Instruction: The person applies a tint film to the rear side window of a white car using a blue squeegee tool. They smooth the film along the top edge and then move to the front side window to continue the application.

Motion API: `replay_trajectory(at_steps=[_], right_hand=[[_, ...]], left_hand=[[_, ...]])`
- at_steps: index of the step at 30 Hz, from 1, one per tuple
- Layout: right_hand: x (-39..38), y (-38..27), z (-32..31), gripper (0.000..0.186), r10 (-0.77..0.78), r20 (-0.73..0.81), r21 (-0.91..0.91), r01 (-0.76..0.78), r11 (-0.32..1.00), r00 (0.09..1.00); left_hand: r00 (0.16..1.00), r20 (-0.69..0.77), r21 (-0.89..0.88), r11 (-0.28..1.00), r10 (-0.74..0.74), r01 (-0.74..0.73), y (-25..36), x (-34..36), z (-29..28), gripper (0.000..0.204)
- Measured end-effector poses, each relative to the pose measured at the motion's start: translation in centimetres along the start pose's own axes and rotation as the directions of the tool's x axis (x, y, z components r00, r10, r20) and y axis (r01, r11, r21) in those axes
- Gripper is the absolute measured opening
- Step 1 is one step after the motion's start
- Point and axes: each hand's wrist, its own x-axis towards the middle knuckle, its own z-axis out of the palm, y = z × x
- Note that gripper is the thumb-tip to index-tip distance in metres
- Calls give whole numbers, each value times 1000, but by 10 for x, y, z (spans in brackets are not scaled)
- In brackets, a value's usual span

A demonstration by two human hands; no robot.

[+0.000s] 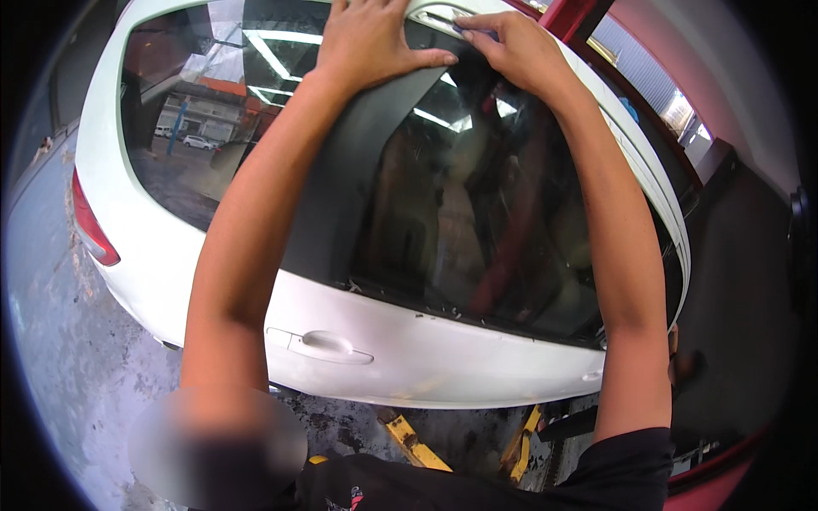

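Note:
A white car (162,247) stands side-on before me, and both my arms reach up to its upper window edge. My left hand (366,43) lies spread on the top of the dark pillar strip (341,179), its thumb stretched toward the side window. The fingertips run up to the frame's top edge. My right hand (520,51) is closed in a pinch at the white upper frame (439,15), just right of the left thumb. A sliver of something dark shows between its fingers, too small to name. Below lies the dark side window (477,196), with small pale flecks along its lower edge.
A white door handle (328,345) sits below the window, and a red tail light (92,221) at the far left. Yellow metal lift arms (413,440) lie under the car on the stained floor (64,341). A red post (575,19) rises beyond the roof.

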Motion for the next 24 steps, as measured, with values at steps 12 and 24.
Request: replay_trajectory(at_steps=[12, 24], right_hand=[[-12, -12, 20, 30, 122, -95, 71, -116, 991, 988], [-5, -12, 14, 33, 131, -35, 53, -129, 990, 991]], left_hand=[[1000, 7, -33, 999, -5, 5, 1, -3, 1, 117], [999, 40, -55, 998, -29, 32, 3, -1, -2, 115]])
